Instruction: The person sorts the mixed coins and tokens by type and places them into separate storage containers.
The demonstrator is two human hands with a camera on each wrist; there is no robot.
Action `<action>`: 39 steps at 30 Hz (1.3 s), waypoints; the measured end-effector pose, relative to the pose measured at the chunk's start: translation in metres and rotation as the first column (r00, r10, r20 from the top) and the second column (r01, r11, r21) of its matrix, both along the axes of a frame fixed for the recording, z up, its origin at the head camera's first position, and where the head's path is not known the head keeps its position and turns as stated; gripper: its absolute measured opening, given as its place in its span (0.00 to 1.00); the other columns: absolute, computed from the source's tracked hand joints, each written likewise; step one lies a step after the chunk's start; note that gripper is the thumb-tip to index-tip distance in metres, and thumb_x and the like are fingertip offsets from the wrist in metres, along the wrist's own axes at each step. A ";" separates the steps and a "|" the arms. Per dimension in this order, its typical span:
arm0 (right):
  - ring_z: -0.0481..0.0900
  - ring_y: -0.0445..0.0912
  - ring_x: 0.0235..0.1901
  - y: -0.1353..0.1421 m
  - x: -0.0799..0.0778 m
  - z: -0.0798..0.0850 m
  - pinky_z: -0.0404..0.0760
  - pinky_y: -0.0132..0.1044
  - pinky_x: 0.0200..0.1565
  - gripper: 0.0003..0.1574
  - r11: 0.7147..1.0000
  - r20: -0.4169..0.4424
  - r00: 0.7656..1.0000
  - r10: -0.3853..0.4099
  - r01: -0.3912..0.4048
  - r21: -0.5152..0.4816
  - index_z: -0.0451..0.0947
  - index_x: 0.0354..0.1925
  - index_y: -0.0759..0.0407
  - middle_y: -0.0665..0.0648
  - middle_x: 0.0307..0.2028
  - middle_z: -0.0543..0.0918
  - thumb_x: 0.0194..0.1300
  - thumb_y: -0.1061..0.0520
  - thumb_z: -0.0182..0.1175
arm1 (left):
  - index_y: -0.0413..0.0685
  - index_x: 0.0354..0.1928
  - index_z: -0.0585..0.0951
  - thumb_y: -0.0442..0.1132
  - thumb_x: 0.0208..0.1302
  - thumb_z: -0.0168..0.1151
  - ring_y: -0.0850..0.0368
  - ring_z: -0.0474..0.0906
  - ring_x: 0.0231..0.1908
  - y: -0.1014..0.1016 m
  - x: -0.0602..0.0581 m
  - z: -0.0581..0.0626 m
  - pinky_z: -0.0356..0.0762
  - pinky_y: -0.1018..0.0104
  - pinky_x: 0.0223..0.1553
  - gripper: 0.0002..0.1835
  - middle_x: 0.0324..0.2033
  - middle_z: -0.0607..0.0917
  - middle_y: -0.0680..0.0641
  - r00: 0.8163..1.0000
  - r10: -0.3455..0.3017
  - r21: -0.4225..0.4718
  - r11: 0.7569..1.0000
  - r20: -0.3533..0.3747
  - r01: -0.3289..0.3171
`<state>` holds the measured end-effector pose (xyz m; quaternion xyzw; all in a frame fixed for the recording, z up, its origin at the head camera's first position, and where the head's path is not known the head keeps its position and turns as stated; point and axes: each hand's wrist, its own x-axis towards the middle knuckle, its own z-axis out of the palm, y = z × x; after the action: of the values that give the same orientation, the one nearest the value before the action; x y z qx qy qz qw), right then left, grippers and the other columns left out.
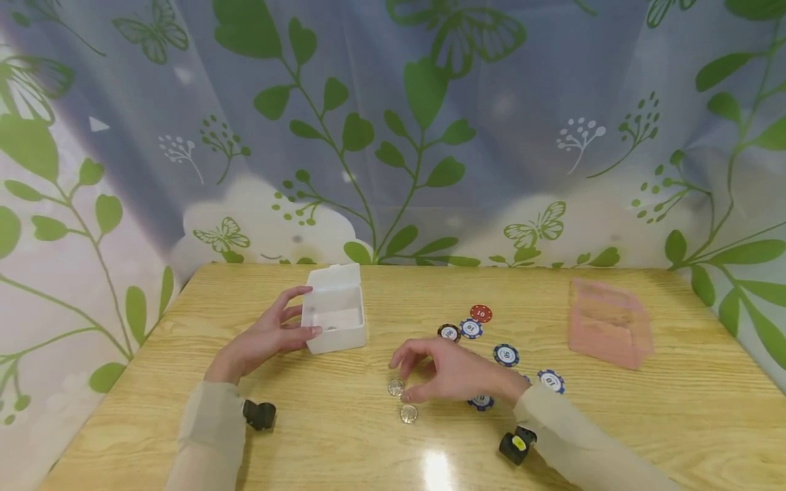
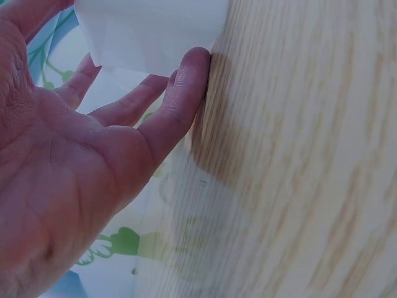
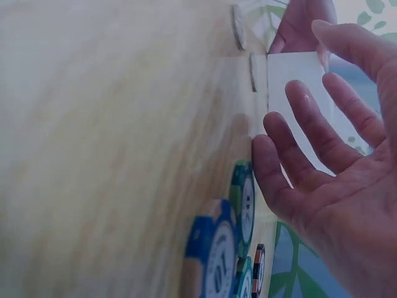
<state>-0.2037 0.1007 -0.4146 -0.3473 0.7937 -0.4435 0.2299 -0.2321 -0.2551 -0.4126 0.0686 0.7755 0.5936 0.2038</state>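
My left hand (image 1: 264,334) holds a white open-lidded box (image 1: 353,337) by its left side, the thumb at the front and the fingers along the far side. Inside the box a small object (image 1: 331,328) shows near the thumb. The left wrist view has the fingers against the box's white wall (image 2: 155,31). My right hand (image 1: 451,368) hovers low over the table, fingers loosely bent and nothing between them. Just by its thumb and fingertips lie two silver coins, one coin (image 1: 396,387) farther off and one coin (image 1: 409,413) nearer me.
Several poker chips lie right of the coins: a red chip (image 1: 481,313), a black chip (image 1: 449,332), a dark blue chip (image 1: 506,354), a blue chip (image 1: 550,381), others partly under the right arm. A pink see-through pouch (image 1: 604,341) lies at the right. A patterned curtain (image 1: 393,170) hangs behind.
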 end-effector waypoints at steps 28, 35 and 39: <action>0.79 0.33 0.43 -0.006 0.013 -0.005 0.75 0.35 0.57 0.25 0.981 -0.147 0.985 0.095 -0.068 0.182 0.83 0.48 0.42 0.36 0.35 0.84 0.52 0.60 0.75 | 0.62 0.79 0.48 0.43 0.69 0.68 0.49 0.76 0.61 -0.002 0.000 -0.002 0.81 0.62 0.56 0.46 0.75 0.60 0.36 1.000 -0.001 -0.006 1.000 -0.001 0.001; 0.78 0.34 0.36 -0.010 0.013 -0.001 0.77 0.28 0.46 0.21 0.975 -0.098 0.991 0.095 -0.073 0.208 0.85 0.43 0.44 0.39 0.33 0.82 0.51 0.63 0.72 | 0.61 0.79 0.48 0.42 0.69 0.68 0.49 0.76 0.61 -0.001 0.001 -0.001 0.81 0.62 0.56 0.46 0.75 0.60 0.36 1.000 -0.002 0.003 1.000 0.000 0.002; 0.78 0.33 0.36 -0.012 0.014 0.001 0.77 0.28 0.45 0.20 0.971 -0.072 0.994 0.078 -0.060 0.230 0.87 0.43 0.47 0.39 0.33 0.83 0.50 0.64 0.70 | 0.59 0.79 0.47 0.41 0.70 0.67 0.49 0.76 0.60 -0.001 0.002 0.000 0.81 0.61 0.56 0.46 0.75 0.59 0.34 1.000 -0.009 0.010 1.000 -0.009 0.009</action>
<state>-0.1895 0.0890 -0.4132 -0.3636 0.8352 -0.3272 0.2514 -0.2299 -0.2557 -0.4126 0.0755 0.7731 0.5962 0.2027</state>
